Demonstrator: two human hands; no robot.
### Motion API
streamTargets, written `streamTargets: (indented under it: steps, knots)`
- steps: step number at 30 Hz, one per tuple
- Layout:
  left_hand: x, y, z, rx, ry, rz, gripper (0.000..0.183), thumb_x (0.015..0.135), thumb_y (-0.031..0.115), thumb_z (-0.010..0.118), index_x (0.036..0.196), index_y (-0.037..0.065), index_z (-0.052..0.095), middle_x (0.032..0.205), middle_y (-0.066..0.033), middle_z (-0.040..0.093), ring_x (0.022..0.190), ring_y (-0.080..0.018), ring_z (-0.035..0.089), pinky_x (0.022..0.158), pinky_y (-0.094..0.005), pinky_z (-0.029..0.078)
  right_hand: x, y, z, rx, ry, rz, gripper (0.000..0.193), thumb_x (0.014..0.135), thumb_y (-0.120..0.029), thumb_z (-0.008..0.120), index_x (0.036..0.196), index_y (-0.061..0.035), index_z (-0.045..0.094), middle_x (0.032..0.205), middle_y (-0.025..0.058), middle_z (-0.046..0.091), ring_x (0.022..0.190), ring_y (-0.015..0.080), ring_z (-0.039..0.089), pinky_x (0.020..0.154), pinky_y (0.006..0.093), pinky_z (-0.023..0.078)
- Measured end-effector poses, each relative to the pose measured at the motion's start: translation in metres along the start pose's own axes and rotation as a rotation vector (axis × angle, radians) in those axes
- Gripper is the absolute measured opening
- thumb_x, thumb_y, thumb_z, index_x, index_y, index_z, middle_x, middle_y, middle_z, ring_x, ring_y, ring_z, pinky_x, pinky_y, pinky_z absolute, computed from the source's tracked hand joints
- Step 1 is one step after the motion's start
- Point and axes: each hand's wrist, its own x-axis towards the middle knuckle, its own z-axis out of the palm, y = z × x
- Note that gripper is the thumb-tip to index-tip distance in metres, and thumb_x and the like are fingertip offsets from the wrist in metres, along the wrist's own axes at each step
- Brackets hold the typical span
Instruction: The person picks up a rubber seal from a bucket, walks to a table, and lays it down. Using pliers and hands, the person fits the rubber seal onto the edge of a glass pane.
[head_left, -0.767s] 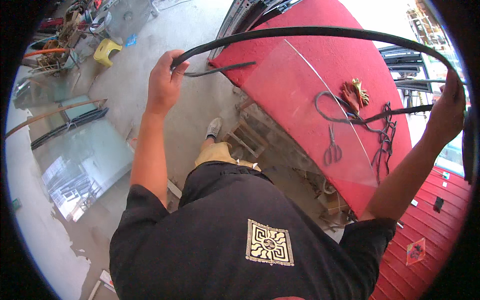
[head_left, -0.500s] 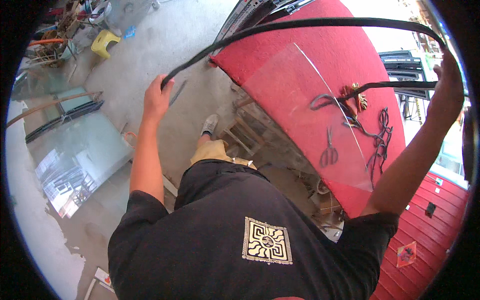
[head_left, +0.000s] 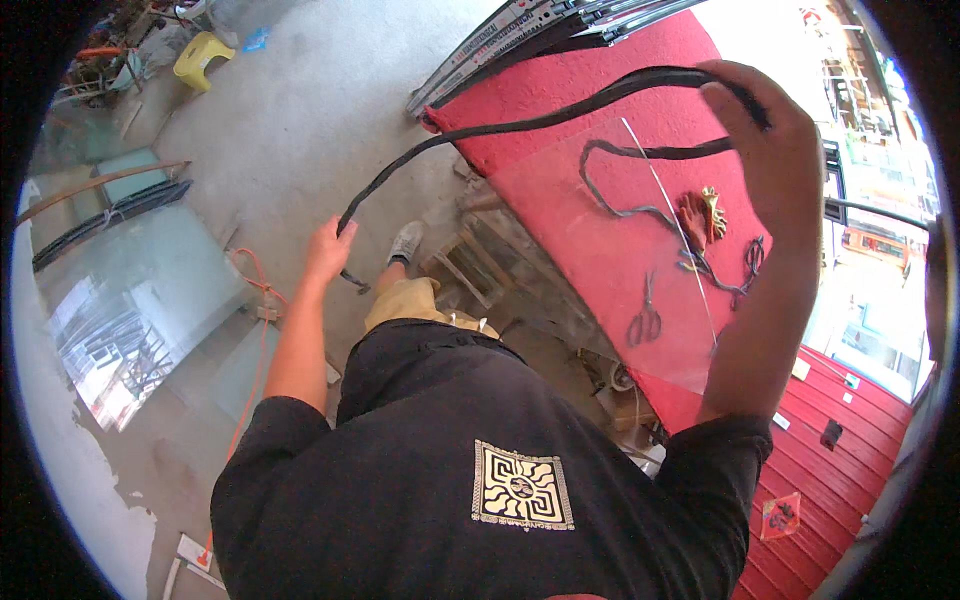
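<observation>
A long black flexible strip point(head_left: 540, 123), like a rubber seal, arches in the air between my hands. My left hand point(head_left: 328, 250) is closed round it, with a short end dangling below the fist. Up at the right, my right hand point(head_left: 778, 150) grips a bend of the strip. From there another length runs back left, loops over the red table and trails towards scissors. These black-handled scissors point(head_left: 645, 320) lie near a clear glass sheet point(head_left: 570, 230) on the tabletop. Beside the sheet's bright edge sit red-and-yellow work gloves point(head_left: 703, 215).
The red-covered table point(head_left: 690, 45) fills the right side, with long dark profiles point(head_left: 530, 40) stacked at its far end. Glass panes point(head_left: 150, 300) lie at left, near an orange cable point(head_left: 262, 350). A yellow stool point(head_left: 203, 60) stands far left; a wooden frame point(head_left: 465, 265) is under the table.
My right hand has moved left and my left hand nearer to me. The strip's arch hangs lower and sags more, and its loose end now shows below my left hand.
</observation>
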Motion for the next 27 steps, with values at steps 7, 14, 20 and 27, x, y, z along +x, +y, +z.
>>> streamTargets:
  steps: [7,14,20,27]
  knots:
    - [0.002,-0.042,0.016,0.004,-0.112,-0.152,0.038,0.099,0.039,0.06,0.102,0.002,0.067,0.087,-0.0205,0.07,0.086,-0.0408,0.066,0.077,-0.0486,0.05,-0.026,-0.026,0.068,-0.122,-0.336,-0.43,0.021,0.087,-0.023,0.072,0.103,-0.0087,0.071,0.089,0.0103,0.068,0.09,0.0339,0.065,0.082,0.0457,0.052]
    - [-0.006,-0.04,0.019,0.21,-0.183,-0.123,0.036,0.097,0.039,0.061,0.112,0.007,0.068,0.099,-0.018,0.072,0.097,-0.0382,0.068,0.084,-0.0468,0.051,-0.069,-0.011,0.144,-0.545,-0.706,-0.414,0.039,0.081,-0.018,0.074,0.118,-0.0121,0.066,0.107,0.0076,0.066,0.111,0.0288,0.061,0.111,0.0451,0.041]
    - [-0.003,-0.044,0.047,0.194,-0.247,-0.044,0.033,0.095,0.028,0.064,0.123,0.01,0.067,0.113,-0.0171,0.071,0.107,-0.0372,0.066,0.091,-0.0465,0.051,-0.095,-0.016,0.164,-0.318,-0.521,-0.577,0.038,0.086,-0.021,0.064,0.122,-0.0098,0.064,0.119,0.0108,0.063,0.121,0.0277,0.058,0.119,0.047,0.034]
    - [0.004,-0.033,0.081,0.222,-0.426,-0.047,0.036,0.094,0.02,0.061,0.129,0.014,0.065,0.119,-0.0147,0.071,0.111,-0.038,0.065,0.093,-0.0477,0.051,-0.129,-0.019,0.175,-0.021,-0.771,-0.298,0.052,0.082,-0.025,0.076,0.129,-0.0099,0.061,0.121,0.0108,0.065,0.119,0.0312,0.061,0.112,0.0486,0.043]
